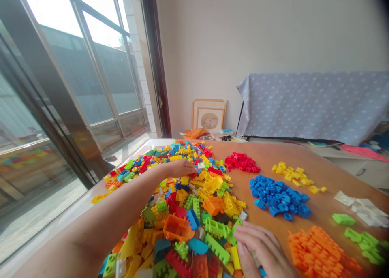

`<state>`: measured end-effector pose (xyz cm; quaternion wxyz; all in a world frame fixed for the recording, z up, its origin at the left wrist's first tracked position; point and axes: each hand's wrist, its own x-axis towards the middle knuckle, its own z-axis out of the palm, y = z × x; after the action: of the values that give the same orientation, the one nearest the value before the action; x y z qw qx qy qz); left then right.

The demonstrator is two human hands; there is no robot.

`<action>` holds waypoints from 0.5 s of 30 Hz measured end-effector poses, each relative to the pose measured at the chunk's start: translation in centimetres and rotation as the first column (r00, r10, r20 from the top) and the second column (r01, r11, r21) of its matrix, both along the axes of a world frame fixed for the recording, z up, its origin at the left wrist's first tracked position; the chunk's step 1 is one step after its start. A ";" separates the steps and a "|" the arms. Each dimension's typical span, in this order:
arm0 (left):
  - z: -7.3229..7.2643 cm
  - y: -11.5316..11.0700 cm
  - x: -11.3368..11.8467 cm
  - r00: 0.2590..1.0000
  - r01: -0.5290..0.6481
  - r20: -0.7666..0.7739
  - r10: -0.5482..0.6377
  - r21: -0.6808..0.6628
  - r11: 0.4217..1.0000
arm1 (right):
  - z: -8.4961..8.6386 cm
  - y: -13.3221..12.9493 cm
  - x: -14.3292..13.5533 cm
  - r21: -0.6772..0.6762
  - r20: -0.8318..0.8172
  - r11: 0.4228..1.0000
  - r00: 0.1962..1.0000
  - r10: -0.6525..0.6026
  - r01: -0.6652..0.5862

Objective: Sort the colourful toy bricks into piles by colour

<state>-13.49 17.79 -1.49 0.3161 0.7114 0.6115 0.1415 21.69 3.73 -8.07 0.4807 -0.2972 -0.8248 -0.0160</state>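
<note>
Across the large mixed heap of plastic building bricks (pixel 179 227) stretches my left arm. My left hand (pixel 182 168) is at the heap's middle, its fingers together and pointing down beside a red brick (pixel 193 175). What lies under those fingertips is hidden. My right hand (pixel 263 247) rests at the near right edge of the heap, fingers stretched out and thumb apart, close to a yellow brick (pixel 236 257). Around it are lime green bricks (pixel 217 247), and an orange hollow piece (pixel 178 228) lies between the two arms.
Sorted piles stand on the brown table (pixel 243 205): red bricks (pixel 242 162), blue bricks (pixel 278 195), yellow bricks (pixel 293 173), orange bricks (pixel 322 251), white bricks (pixel 363 207) and green bricks (pixel 363 241). A window (pixel 91 67) borders the left; a dotted cloth (pixel 310 107) hangs behind.
</note>
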 end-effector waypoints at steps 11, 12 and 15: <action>2.0 -0.2 -4.0 0.992 -0.086 -0.091 0.088 0.021 0.996 | 0.3 -0.4 -0.2 -0.023 -0.004 1.000 1.000 0.002 -0.002; 1.9 0.3 -4.2 0.988 -0.099 -0.113 0.102 0.033 0.995 | 0.3 -0.4 -0.3 -0.019 -0.007 1.000 1.000 0.003 -0.003; 1.0 2.0 -4.1 0.966 -0.117 -0.224 0.127 0.060 0.991 | 0.2 -0.3 -0.3 -0.013 -0.008 1.000 1.000 0.006 -0.006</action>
<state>-17.56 19.76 -0.52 0.2183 0.6910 0.6828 0.0926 21.38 3.43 -7.84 0.4819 -0.2981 -0.8239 -0.0079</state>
